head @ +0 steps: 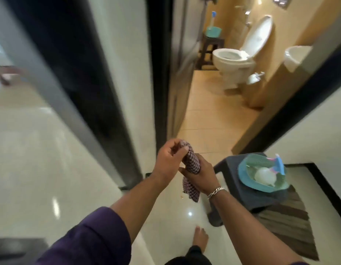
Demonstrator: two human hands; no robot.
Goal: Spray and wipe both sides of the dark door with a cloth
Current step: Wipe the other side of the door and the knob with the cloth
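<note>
The person stands on a glossy pale floor in front of an open bathroom doorway. Both hands are close together and both hold the checked cloth. The left hand pinches the upper end of the cloth between thumb and fingers, and the right hand is wrapped around its middle part, so the cloth is stretched between them and its lower end hangs free under the right hand. A metal chain bracelet sits on the right wrist.

The dark door is swung open into the bathroom, and only its edge and a narrow strip of its face are seen, above the hands. Neither hand touches it.

Just right of the hands stands a dark plastic stool, partly on a brown striped mat. On the stool's top rests a teal basket, tilted, and in it lies a spray bottle with a blue trigger head.

Inside the bathroom there is a white toilet with its lid raised, and a second stool with another teal basket stands at the far wall. A bare foot is seen at the bottom edge.
</note>
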